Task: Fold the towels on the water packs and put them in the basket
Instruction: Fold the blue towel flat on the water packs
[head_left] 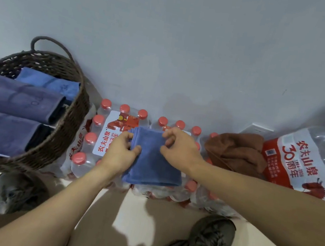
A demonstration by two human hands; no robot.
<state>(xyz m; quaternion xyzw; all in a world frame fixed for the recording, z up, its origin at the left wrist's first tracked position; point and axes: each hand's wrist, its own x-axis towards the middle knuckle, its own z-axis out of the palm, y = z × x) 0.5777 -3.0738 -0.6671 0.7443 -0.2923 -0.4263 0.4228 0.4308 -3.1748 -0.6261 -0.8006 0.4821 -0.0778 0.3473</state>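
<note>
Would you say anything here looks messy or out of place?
Only the brown towel, which lies crumpled and unfolded on the water packs, to the right of the folded blue towel. The towels in the basket lie neatly folded.

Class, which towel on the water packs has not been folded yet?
The brown towel, lying crumpled right of the hands. The blue towel between both hands is already a neat folded rectangle.

Blue towel (152, 161), brown towel (235, 152), dark woven basket (67, 121) and red-capped water packs (100, 134) (red-and-white labels).
</note>
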